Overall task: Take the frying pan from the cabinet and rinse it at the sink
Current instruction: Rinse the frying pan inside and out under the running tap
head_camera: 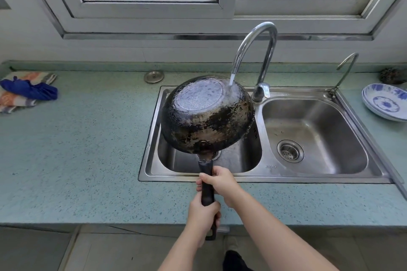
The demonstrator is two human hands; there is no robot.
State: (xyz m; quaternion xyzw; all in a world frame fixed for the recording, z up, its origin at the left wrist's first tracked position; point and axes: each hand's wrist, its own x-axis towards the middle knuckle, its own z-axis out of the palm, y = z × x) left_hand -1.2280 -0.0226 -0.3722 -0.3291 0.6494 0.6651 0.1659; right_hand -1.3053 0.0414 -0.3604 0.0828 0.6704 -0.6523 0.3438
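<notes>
— Two hands on the frying pan (207,114)?
— Yes. The right hand (220,180) has its fingers curled round the black handle (207,191) nearer the pan; the left hand (203,215) grips the handle's end, fingers wrapped round it.
— Where's the pan?
— Held bottom-up and tilted over the left basin of the sink (264,177). Water (231,77) from the tap (259,35) strikes its scorched underside.
— And on the table (88,149)?
— Blue-patterned plates (385,103) far right, a cloth (26,90) far left.
</notes>
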